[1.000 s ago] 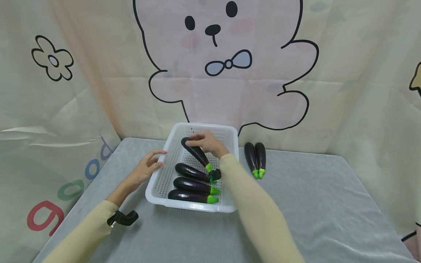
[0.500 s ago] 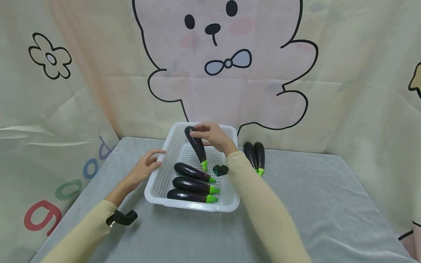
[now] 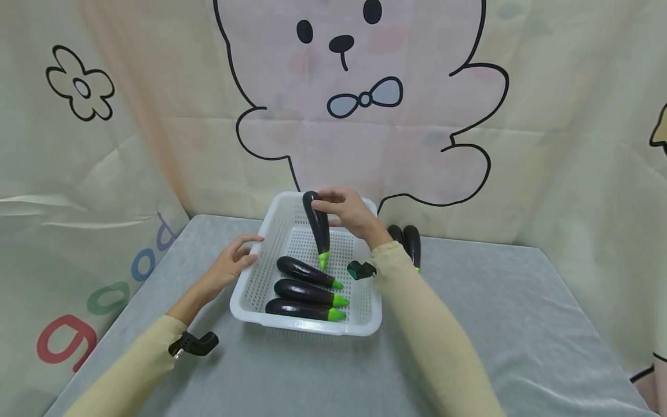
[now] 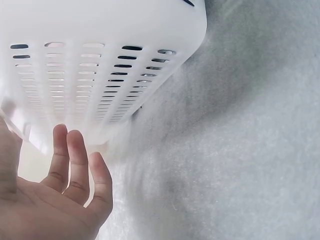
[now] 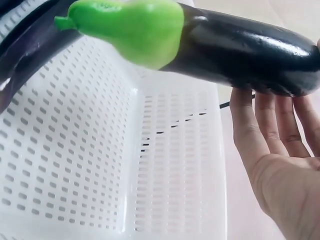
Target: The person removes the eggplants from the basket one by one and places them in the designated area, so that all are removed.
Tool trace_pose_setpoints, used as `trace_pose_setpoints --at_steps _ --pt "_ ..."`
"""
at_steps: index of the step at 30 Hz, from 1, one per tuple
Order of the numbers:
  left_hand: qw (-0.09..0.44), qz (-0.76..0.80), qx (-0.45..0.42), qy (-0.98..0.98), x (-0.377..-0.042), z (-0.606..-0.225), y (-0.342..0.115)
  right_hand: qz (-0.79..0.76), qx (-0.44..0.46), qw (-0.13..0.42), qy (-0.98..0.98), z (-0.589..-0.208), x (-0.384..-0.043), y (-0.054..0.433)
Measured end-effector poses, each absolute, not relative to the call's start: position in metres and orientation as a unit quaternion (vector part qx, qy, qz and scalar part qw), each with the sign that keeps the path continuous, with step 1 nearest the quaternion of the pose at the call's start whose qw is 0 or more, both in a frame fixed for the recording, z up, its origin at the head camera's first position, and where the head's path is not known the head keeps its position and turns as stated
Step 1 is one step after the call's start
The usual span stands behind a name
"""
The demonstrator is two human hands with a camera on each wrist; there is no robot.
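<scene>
My right hand pinches a dark purple eggplant near its rounded end, thumb on one side and fingers on the other. It is raised over the far part of a white perforated basket, green stem end pointing down toward the near side. Three more eggplants lie side by side in the basket's near half, green ends to the right. My left hand touches the basket's left rim with loosely bent fingers; in the left wrist view, several fingers stand beside the slotted outer wall.
Two eggplants lie together on the grey cloth-covered table right of the basket, partly hidden by my right arm. A printed curtain hangs right behind the table. Black wrist mounts sit on both sleeves.
My right hand has lifted the eggplant up and moved it away and slightly right; it has swung from slanted to nearly upright. The left hand has stayed at the rim.
</scene>
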State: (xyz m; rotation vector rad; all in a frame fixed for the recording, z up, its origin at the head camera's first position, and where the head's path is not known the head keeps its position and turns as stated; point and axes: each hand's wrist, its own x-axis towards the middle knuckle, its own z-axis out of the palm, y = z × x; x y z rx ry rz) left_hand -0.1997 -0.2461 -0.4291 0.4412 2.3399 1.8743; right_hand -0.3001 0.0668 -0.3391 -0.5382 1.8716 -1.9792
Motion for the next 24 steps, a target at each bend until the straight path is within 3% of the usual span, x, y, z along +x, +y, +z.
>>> trace_pose_setpoints --at_steps 13,24 --pt "0.060 0.611 0.136 0.777 -0.199 -0.428 -0.245 -0.729 -0.169 0.157 0.645 -0.329 -0.294 0.088" --pt "0.059 0.606 0.133 0.782 -0.197 -0.427 -0.244 -0.717 -0.170 0.100 0.668 -0.326 -0.283 0.107"
